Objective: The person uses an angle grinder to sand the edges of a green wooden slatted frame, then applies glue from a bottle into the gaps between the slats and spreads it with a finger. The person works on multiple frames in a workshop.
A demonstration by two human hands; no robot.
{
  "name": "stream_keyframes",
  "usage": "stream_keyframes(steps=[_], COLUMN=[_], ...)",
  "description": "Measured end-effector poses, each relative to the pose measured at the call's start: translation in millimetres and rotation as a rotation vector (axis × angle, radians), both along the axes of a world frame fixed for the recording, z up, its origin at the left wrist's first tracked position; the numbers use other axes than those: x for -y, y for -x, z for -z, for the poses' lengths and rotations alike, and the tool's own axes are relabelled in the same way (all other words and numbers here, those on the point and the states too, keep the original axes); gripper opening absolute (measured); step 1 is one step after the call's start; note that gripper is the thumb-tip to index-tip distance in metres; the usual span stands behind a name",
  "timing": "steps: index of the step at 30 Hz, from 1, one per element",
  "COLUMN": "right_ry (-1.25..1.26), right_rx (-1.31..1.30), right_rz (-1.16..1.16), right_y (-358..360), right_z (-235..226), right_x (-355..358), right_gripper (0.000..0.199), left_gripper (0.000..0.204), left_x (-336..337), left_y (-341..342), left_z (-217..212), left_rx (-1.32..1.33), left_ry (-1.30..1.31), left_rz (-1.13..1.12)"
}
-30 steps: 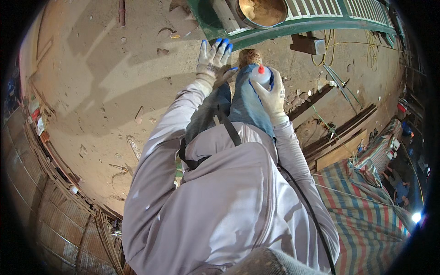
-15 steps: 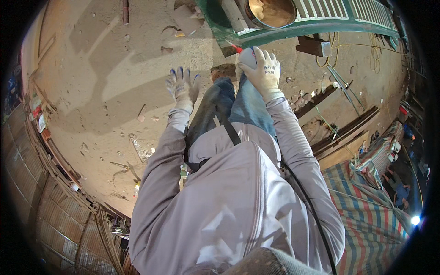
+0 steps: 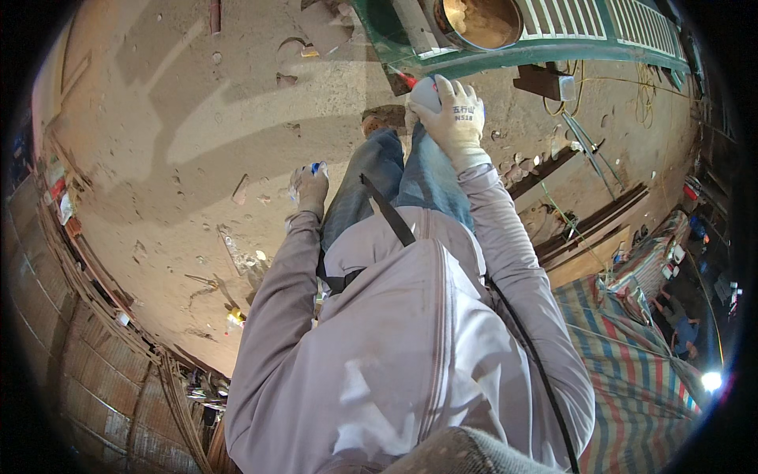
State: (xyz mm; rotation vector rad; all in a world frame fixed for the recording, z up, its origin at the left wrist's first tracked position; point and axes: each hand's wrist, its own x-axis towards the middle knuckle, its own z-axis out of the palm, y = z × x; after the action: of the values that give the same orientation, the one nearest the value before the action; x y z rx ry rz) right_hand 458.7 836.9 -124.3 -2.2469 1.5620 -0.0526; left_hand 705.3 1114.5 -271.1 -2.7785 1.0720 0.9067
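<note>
My right hand (image 3: 458,118), in a white work glove, is wrapped round a pale grey squeeze bottle (image 3: 425,93) with a red pointed tip. The tip points up and left, near the corner of a green metal frame (image 3: 466,60). On the other side, my left hand (image 3: 309,188) hangs beside my left knee, also gloved, with blue on a fingertip. Its fingers are curled in, and nothing shows in them.
A round pan (image 3: 479,22) with tan material sits on the frame by white slats. Rods (image 3: 591,150), planks (image 3: 596,225) and a brown block (image 3: 545,81) lie to the right. Striped sheeting (image 3: 624,355) covers the lower right. Corrugated sheets (image 3: 95,387) stand lower left.
My left hand has dropped back toward my body, and its spread fingers have curled in. The right hand keeps its hold on the bottle, almost in the same place.
</note>
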Motion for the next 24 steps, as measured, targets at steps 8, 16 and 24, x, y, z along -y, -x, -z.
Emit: stream_keyframes(steps=[8, 16, 24], right_ry=[0.045, 0.08, 0.062], right_rx=[-0.029, -0.011, -0.025], right_rz=[0.065, 0.134, 0.038], right_y=[10, 20, 11], right_z=[-2, -5, -5], right_x=[3, 8, 5], right_gripper=[0.07, 0.07, 0.07], left_gripper=[0.049, 0.054, 0.059], left_x=[14, 12, 10], left_y=[-6, -5, -4], left_z=[11, 2, 2], left_rx=[0.0, -0.033, -0.078], left_ry=[-0.012, -0.104, -0.158], left_rz=[-0.115, -0.156, -0.254])
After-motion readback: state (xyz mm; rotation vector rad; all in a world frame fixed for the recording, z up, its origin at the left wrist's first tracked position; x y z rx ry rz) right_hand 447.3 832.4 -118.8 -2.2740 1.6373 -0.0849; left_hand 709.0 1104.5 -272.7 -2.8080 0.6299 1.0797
